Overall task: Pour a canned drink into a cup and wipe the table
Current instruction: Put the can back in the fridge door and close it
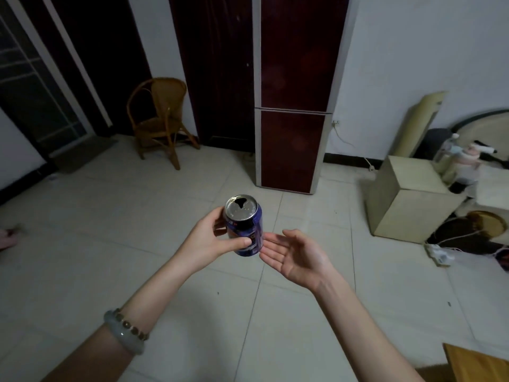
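Blue metal drink can (245,230): it is sitting in the left hand in mid-air, leaning slightly, out in front of the person and above the floor. Its silver top is facing the camera and showing a dark open mouth hole.
Grip: the left hand (209,241) is curling round the can's left side. The thumb (240,243) is pressing across the front of the printed label and the fingers are wrapping behind.
Right hand (296,257): it is lying spread, palm facing up, fingers straight and relaxed, and is holding nothing. Its fingertips are reaching just beside the can's lower right side; whether they are touching it cannot be told.
Left wrist: it is wearing a pale grey-green stone bangle (124,334) and a bracelet of brown beads (132,325), lying side by side.
Floor: a pale square-tiled floor (165,216) is stretching under both forearms.
Far side: a tall dark red two-door refrigerator (292,106) is standing against the white wall, with a woven cane armchair (159,119) standing to its left.
Right side: a cream box-shaped cabinet (407,205) is sitting on the tiles, and a white power strip (438,253) is lying near it.
Table: a corner of a light brown wooden table (473,362) is showing at the lower right edge, well apart from the can.
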Demonstrator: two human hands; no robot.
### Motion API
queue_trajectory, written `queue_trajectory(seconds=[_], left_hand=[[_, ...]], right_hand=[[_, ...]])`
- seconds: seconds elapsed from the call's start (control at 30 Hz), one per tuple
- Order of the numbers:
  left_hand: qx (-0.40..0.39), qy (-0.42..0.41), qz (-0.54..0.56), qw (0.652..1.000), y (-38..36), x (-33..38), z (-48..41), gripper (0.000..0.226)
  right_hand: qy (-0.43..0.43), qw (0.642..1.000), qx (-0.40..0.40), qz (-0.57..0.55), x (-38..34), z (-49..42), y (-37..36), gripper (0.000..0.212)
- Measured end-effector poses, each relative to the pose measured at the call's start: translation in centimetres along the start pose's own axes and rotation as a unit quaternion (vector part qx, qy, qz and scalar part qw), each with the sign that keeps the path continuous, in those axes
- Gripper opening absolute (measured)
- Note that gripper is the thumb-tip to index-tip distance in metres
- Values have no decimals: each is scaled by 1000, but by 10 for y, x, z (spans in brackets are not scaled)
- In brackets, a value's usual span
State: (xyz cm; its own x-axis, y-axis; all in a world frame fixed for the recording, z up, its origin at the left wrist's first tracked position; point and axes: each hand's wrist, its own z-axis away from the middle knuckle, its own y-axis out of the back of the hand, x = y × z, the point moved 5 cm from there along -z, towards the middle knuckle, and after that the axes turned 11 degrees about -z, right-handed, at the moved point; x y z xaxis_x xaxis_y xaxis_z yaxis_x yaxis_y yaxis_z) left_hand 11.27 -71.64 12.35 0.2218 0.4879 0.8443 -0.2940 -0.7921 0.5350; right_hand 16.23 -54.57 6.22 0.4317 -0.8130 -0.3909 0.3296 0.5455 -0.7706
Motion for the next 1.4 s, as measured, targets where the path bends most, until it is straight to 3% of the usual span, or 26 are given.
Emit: queue_trajectory(seconds=[0.37,0.83,1.4], left_hand=[[13,15,57,998,62,-60,-137,69],[8,-8,97,995,126,-86,-432,72],[-47,-42,96,993,186,-129,-747,69]], right_hand=[[13,992,-7,126,-57,-141,-65,35],[58,977,-17,204,-234,-370,-159,39],[107,980,20,165,-395,-613,-236,43]])
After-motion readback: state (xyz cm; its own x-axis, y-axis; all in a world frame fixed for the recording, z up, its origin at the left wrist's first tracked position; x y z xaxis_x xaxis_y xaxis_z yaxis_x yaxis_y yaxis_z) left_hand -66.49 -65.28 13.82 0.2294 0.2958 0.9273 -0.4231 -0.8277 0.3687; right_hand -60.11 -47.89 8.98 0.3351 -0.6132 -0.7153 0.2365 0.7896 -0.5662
